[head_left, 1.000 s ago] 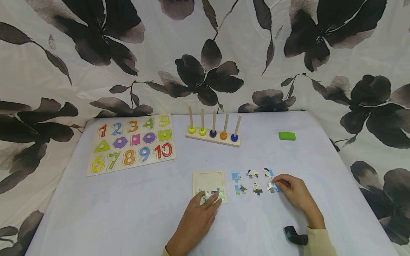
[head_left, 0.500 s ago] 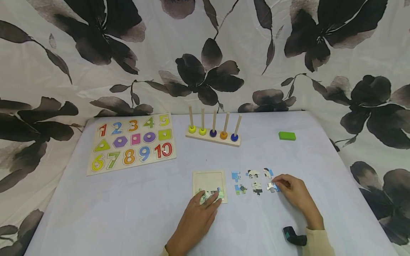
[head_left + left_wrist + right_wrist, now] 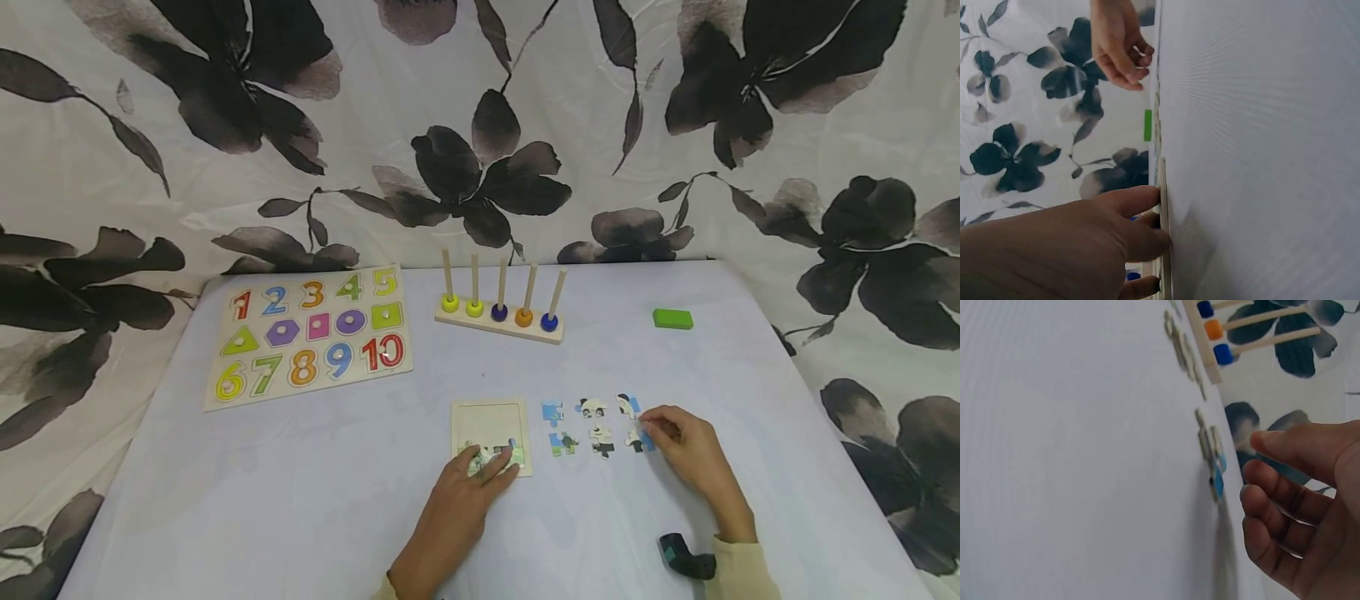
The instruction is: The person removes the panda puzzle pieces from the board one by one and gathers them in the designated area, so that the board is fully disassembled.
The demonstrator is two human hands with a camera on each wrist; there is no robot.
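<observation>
My left hand [image 3: 457,512] rests its spread fingers on the lower part of a small wooden puzzle tray [image 3: 491,417], where several fitted pieces partly show beneath them. In the left wrist view, its fingertips touch the tray's edge [image 3: 1164,187]. Right of the tray lie several loose panda puzzle pieces in two rows, among them a panda-face piece [image 3: 592,408] and a body piece [image 3: 602,442]. My right hand [image 3: 693,450] is just beside the lower right puzzle piece [image 3: 637,440]. In the right wrist view, its fingers [image 3: 1272,487] are loosely bent, with nothing between them and the thumb.
A wooden number board [image 3: 307,337] lies at the back left. A peg stand [image 3: 498,325] with coloured rings stands at the back middle, and a green block [image 3: 672,318] at the back right. A black device [image 3: 686,560] is by my right sleeve.
My right fingertips have come slightly up off the lower right puzzle piece, and more of its picture shows. My left hand stays on the tray.
</observation>
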